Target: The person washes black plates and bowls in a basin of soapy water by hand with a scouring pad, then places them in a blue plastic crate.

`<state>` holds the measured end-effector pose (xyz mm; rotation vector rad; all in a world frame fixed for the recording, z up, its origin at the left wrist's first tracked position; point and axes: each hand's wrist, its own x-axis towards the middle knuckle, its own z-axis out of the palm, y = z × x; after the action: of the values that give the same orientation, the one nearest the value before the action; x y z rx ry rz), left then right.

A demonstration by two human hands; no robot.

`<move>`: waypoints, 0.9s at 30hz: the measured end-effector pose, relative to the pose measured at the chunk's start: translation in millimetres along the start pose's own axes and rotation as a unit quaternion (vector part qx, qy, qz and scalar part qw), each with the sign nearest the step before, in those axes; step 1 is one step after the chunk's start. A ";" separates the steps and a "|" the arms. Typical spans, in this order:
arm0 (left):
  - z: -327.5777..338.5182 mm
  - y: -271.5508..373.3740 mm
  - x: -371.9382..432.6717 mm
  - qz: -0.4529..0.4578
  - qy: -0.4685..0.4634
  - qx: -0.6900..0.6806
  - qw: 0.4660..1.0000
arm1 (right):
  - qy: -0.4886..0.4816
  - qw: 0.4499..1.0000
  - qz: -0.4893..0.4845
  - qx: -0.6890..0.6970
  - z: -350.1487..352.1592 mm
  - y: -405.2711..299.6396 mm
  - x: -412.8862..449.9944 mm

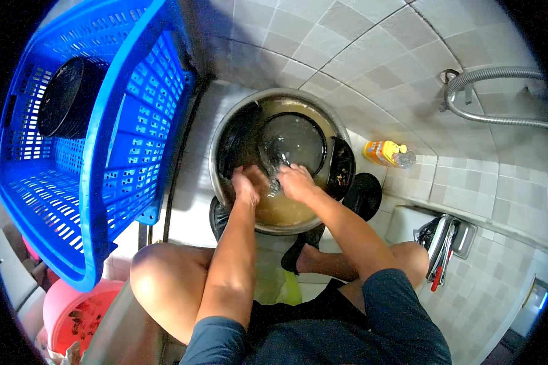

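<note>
A large round metal basin (219,182) of cloudy water stands on the tiled floor between my feet. Inside it, a round dark-rimmed lid or plate (297,132) lies in the water, with black dishes (239,132) along the left side and another black dish (340,166) against the right rim. My left hand (246,185) is low over the left part of the water, its fingers blurred. My right hand (297,181) is at the near edge of the round piece, fingers bent, beside splashing water; whether it grips anything is unclear.
A blue plastic basket (93,182) holding black bowls (68,98) stands at left, above a pink bucket (57,305). Right of the basin are a yellow bottle (379,152) with a scouring pad (405,159), and metal trays (465,239) with utensils (442,269). A metal hose (497,118) hangs on the wall.
</note>
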<state>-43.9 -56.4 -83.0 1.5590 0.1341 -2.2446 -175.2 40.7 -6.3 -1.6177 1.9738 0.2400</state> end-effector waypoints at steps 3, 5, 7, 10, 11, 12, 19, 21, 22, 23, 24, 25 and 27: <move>-15.3 2.4 11.3 0.031 0.023 0.042 0.998 | -0.005 0.998 0.041 -0.052 7.7 11.6 -14.7; -26.2 6.2 20.5 0.010 0.007 0.070 0.997 | 0.081 0.990 0.082 -0.077 10.3 23.1 -16.2; -20.2 -0.6 23.0 0.028 0.027 0.126 0.991 | 0.133 0.980 0.114 -0.097 7.6 46.1 -9.4; -10.6 -6.4 13.8 0.050 0.054 0.181 0.981 | 0.213 0.961 0.161 -0.070 -1.1 62.6 13.5; -5.5 -7.3 7.9 0.053 0.056 0.179 0.981 | 0.238 0.958 0.150 -0.047 -3.7 64.6 21.7; -2.0 -6.4 3.1 0.053 0.057 0.181 0.980 | 0.266 0.954 0.136 -0.023 -6.5 63.3 30.3; 0.6 3.2 -5.3 0.028 -0.003 0.125 0.992 | 0.208 0.978 -0.003 -0.015 1.9 8.5 42.1; -5.8 6.3 -0.7 0.028 -0.013 0.125 0.992 | 0.189 0.981 -0.032 0.041 8.4 0.3 28.9; -11.2 10.8 1.5 0.037 -0.014 0.114 0.993 | 0.144 0.989 -0.040 0.011 11.1 -1.8 21.5; -17.6 16.2 3.3 0.047 -0.013 0.102 0.994 | 0.145 0.988 -0.046 0.015 11.6 -0.8 17.0; -16.8 14.6 1.1 0.045 -0.013 0.103 0.994 | 0.130 0.992 -0.009 -0.005 16.9 10.2 8.5; -7.7 9.0 -3.2 0.046 -0.005 0.111 0.993 | 0.114 0.993 0.033 -0.028 22.0 28.8 -0.9; 10.0 1.2 -13.0 0.047 0.003 0.121 0.992 | 0.194 0.976 0.085 -0.049 25.6 65.6 -6.6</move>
<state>-48.4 -56.9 -67.2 1.6558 -0.2122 -2.2492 -228.5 75.1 -37.8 -1.6545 2.4349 0.0918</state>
